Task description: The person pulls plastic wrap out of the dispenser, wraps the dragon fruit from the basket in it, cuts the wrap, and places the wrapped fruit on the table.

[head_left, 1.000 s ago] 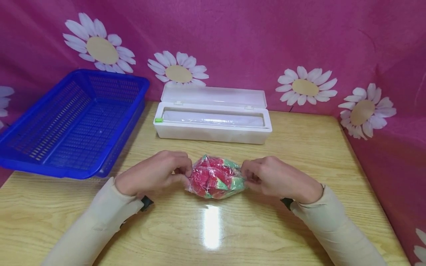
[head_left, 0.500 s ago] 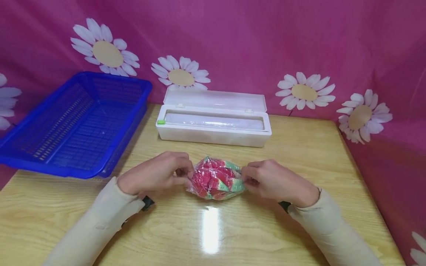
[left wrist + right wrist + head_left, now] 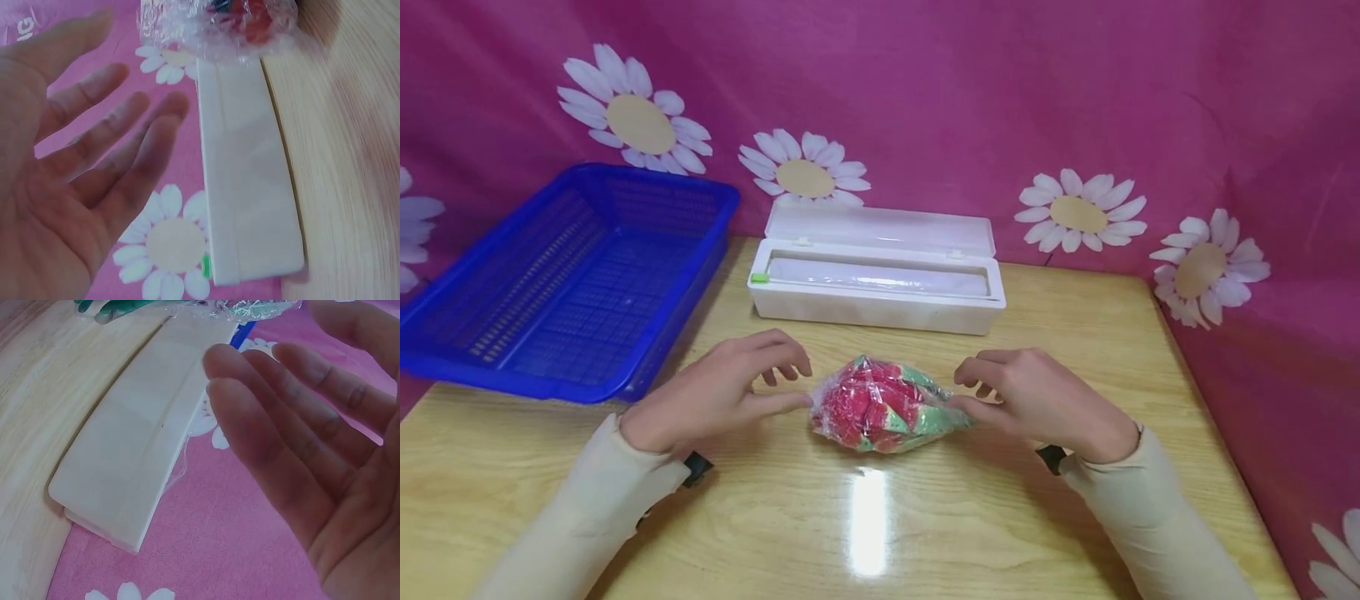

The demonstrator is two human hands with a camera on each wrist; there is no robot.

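The red and green bundle (image 3: 883, 406) is wrapped in shiny clear film on the desk (image 3: 865, 517). Both hands, left hand (image 3: 718, 393) and right hand (image 3: 1045, 400), have loose, spread fingers.

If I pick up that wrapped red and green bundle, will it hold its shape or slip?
The wrapped bundle is probably soft: its outline is lumpy. The glossy film may feel slick, though loose crinkled ends give purchase. Its rounded shape could rock if nudged.

Before me stood a glossy wooden table (image 3: 1075, 333) catching a light glare; a pink daisy-printed cloth backdrop (image 3: 970, 92) hung behind.
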